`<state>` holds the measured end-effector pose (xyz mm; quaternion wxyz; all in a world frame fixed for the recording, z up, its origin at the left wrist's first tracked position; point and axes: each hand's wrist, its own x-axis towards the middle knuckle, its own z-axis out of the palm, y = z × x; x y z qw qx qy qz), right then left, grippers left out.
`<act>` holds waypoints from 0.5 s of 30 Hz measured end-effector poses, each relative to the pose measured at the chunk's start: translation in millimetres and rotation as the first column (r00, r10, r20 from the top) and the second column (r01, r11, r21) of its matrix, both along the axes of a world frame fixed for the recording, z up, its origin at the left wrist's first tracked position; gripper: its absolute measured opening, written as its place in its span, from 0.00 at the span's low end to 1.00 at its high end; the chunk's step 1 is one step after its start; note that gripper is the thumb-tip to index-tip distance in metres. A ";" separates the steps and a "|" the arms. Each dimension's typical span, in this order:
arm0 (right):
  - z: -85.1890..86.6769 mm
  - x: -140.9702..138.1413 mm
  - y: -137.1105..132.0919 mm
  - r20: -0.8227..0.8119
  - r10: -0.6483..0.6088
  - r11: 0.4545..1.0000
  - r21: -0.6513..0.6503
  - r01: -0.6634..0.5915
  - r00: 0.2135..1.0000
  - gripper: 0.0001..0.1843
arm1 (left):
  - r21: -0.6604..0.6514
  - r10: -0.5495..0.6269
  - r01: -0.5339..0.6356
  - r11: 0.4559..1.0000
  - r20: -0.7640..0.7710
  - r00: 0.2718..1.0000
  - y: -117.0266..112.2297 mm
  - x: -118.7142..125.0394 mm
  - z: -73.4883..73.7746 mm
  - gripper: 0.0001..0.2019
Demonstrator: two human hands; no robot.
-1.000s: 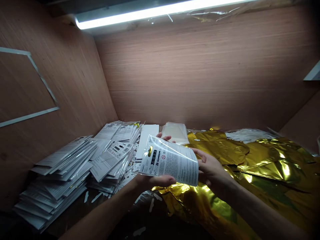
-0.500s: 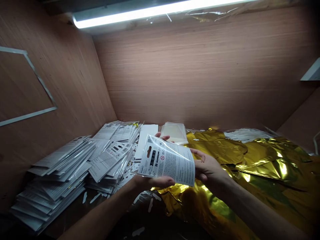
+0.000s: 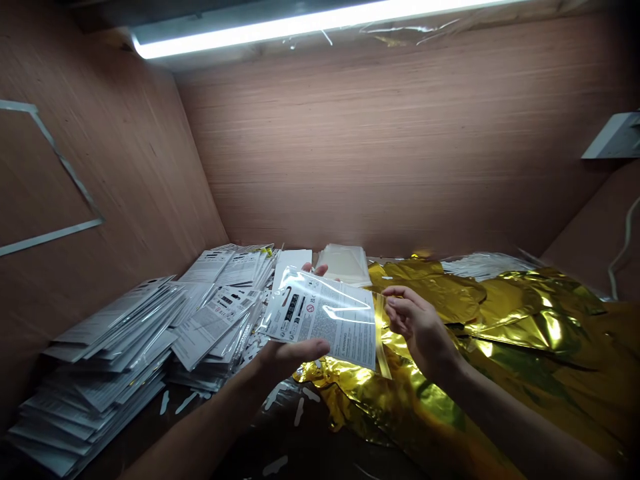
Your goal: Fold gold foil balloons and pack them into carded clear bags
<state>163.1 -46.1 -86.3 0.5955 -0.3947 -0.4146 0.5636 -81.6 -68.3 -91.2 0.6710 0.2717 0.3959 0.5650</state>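
Note:
In the middle, my left hand (image 3: pixel 295 350) holds a clear plastic bag (image 3: pixel 345 313) with a printed card inside. The thumb lies over its near edge and the fingers are behind it. Small text, a dark picture and a hang hole mark the card. At the bag's right end, a clear flap (image 3: pixel 383 340) sticks out beyond the card, with gold showing through. My right hand (image 3: pixel 413 323) is closed, thumb and forefinger pinched at the flap's far corner. Gold foil (image 3: pixel 435 393) lies beneath and behind this hand.
Stacks of similar bagged cards (image 3: pixel 115 333) lean at the left. Behind my hands lie a white card (image 3: pixel 294 258) and a pile of clear bags (image 3: pixel 345 263). White scraps (image 3: pixel 300 410) lie on the dark surface. Wooden walls (image 3: pixel 380 147) enclose the space under a tube light (image 3: pixel 300 27).
My right hand has moved from under the bag's right end to a pinch at the flap's corner. The flap now stretches out past the card. The view has shifted slightly right.

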 end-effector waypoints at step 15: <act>19.2 47.8 51.9 0.765 -0.012 0.986 0.114 -0.118 0.644 0.28 | 0.005 0.052 -0.052 0.999 -0.136 0.989 23.6 42.2 -2.9 0.12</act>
